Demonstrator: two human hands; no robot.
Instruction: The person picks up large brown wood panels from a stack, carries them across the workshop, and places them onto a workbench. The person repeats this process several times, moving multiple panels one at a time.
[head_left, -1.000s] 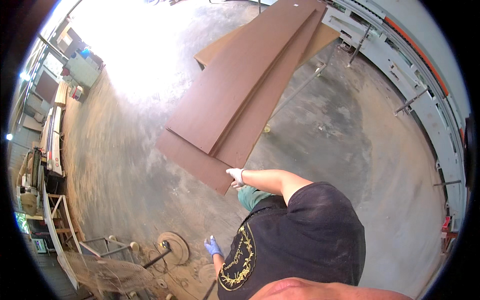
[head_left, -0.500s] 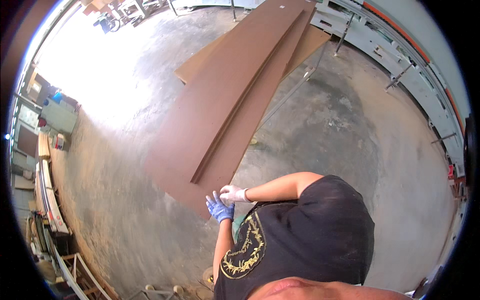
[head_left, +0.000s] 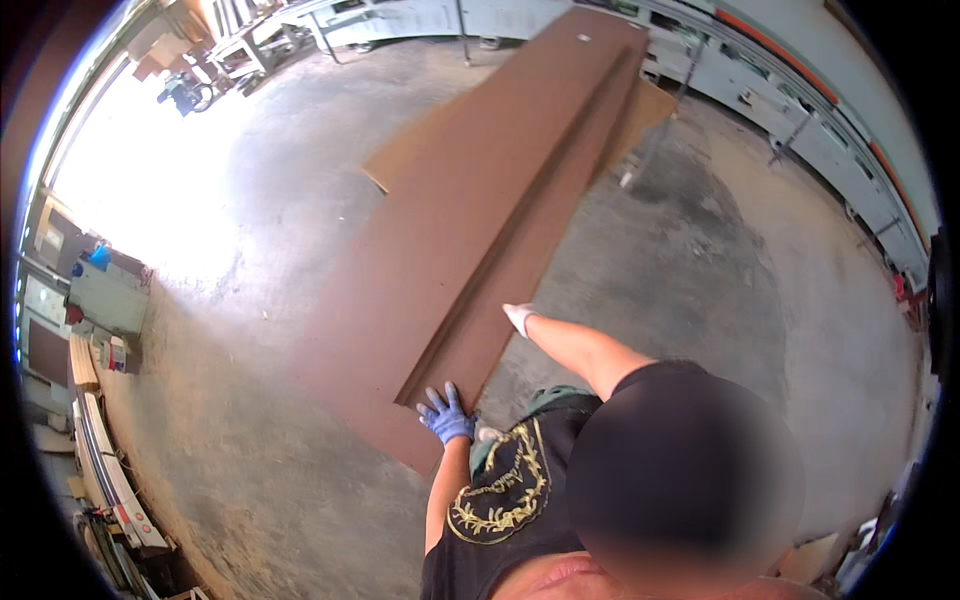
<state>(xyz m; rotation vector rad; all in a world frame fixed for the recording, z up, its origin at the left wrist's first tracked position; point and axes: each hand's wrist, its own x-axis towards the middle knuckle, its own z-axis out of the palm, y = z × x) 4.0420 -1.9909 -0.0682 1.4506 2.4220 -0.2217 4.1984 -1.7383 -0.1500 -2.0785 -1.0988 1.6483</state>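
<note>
Brown boards (head_left: 470, 240) now lie nearer; left hand (head_left: 447, 413) has come flat onto the top one, right hand (head_left: 520, 318) seemingly gripping its edge.

Brown boards (head_left: 480, 230); blue glove (head_left: 447, 415); white glove (head_left: 520, 317); grey floor (head_left: 700, 260).

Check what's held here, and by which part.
Wearer's own hands are out of view. A co-worker's blue-gloved hand lies flat on the near end of the top brown board; the white-gloved hand is at its right edge.
</note>
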